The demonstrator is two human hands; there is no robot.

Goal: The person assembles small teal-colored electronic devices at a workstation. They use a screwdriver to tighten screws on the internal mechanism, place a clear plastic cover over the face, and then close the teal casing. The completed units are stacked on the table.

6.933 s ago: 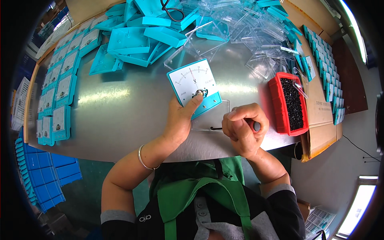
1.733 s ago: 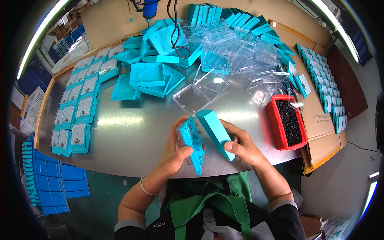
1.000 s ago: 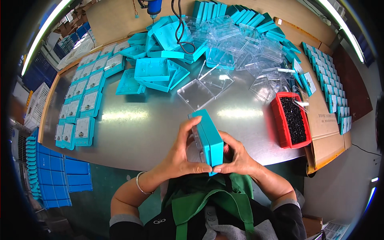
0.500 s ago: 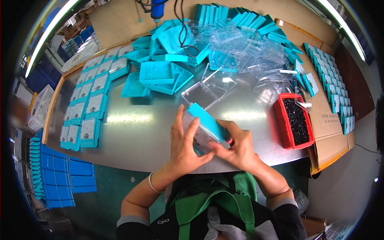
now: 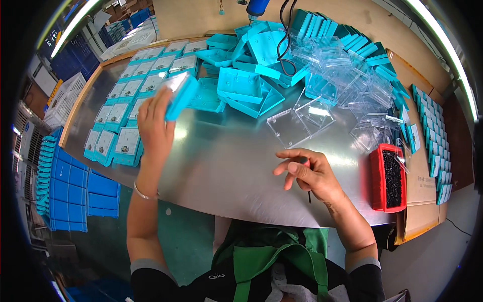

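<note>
Turquoise case (image 5: 183, 98) in left hand (image 5: 155, 121), tilted, long side slanting up-right

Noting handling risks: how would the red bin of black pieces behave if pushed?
The red bin would probably keep its shape, since its walls stand straight. Its black pieces lie loose under an open top, so a hard push might spill some.

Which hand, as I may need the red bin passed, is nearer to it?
Right. The right hand is left of the red bin; the left hand is much farther left.
</note>
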